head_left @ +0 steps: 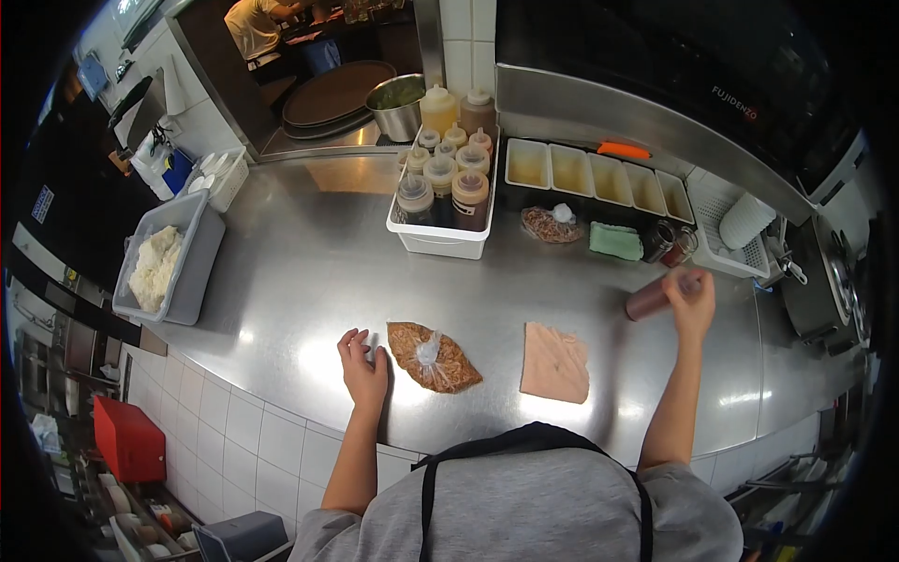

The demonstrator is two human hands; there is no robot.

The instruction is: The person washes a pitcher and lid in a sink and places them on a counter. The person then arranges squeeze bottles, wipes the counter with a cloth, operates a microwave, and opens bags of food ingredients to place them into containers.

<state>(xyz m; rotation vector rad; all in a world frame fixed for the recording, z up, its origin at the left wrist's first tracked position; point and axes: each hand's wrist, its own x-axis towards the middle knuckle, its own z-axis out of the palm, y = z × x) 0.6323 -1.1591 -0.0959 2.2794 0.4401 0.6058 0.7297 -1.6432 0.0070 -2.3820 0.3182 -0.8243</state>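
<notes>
My right hand (691,298) is wrapped round the upper end of a squeeze bottle (648,298) of reddish-brown sauce, which is tilted with its base toward the left. On the left, my left hand (361,367) has its fingers apart and holds nothing. Just beside it lies a knotted plastic bag (434,361) of brown, crumbly bits on the steel counter. A folded pink cloth (555,363) lies flat between that bag and the bottle. Behind the bottle stand small dark jars (659,242) and a folded green cloth (615,242).
A white bin (437,243) full of squeeze bottles stands at the counter's back. Right of it are inset tubs (569,170) and a second knotted bag (551,225). A grey tub (198,267) of whitish food sits left, a white basket (740,258) right. A person (255,28) shows beyond the opening.
</notes>
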